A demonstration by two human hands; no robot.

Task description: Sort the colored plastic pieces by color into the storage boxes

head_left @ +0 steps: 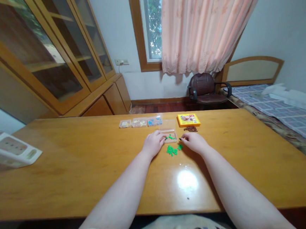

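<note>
A clear plastic box (173, 140) with its lid raised at the back stands at the middle of the table, a few green pieces inside. My left hand (154, 142) is at the box's left side, fingers bent over its edge; what they hold, if anything, is too small to tell. My right hand (193, 141) is just right of the box, its fingers pinched on a small dark thing I cannot make out. Between the hands and nearer to me lies a loose pile of green pieces (171, 150), with a small cluster (180, 147) beside it.
Behind the box stand three clear boxes, one with blue pieces (154, 121) and two with pale pieces (139, 123). A yellow box (188, 120) lies at the back right, with brown pieces (190, 129) before it. A white appliance (11, 148) occupies the left end.
</note>
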